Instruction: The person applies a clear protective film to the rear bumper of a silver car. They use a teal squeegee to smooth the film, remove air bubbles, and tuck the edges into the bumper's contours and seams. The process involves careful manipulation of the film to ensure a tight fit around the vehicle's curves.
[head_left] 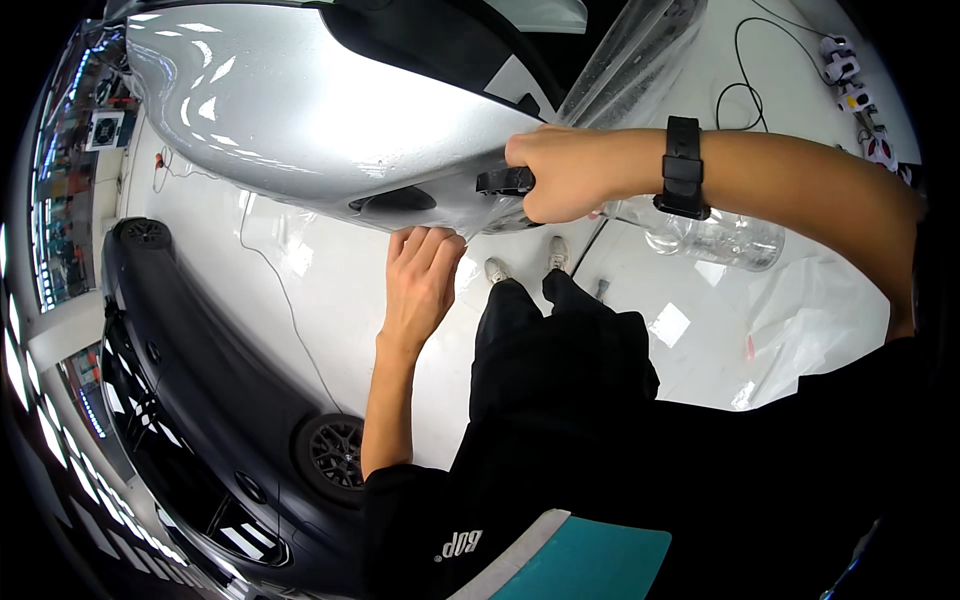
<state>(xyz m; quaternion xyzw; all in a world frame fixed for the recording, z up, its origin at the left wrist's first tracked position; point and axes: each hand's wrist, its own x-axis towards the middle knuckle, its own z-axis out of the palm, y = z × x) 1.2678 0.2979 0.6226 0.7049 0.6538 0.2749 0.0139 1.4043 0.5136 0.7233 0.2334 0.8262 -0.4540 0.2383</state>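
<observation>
A silver car panel with a wet-looking surface curves across the top. My left hand is at its lower edge, below a dark oval recess, its fingers curled shut on the edge of a clear film; the fingertips are hidden. My right hand, wearing a black watch on the wrist, grips a clear spray bottle by its black trigger head. The nozzle points left toward the panel, and the bottle body lies back under my forearm. Loose clear film hangs past the panel's right end.
Behind on the left stands a dark car. A thin cable crosses the white floor, and a black cable loops at the upper right near several white polishers. Crumpled clear plastic sheet lies on the right.
</observation>
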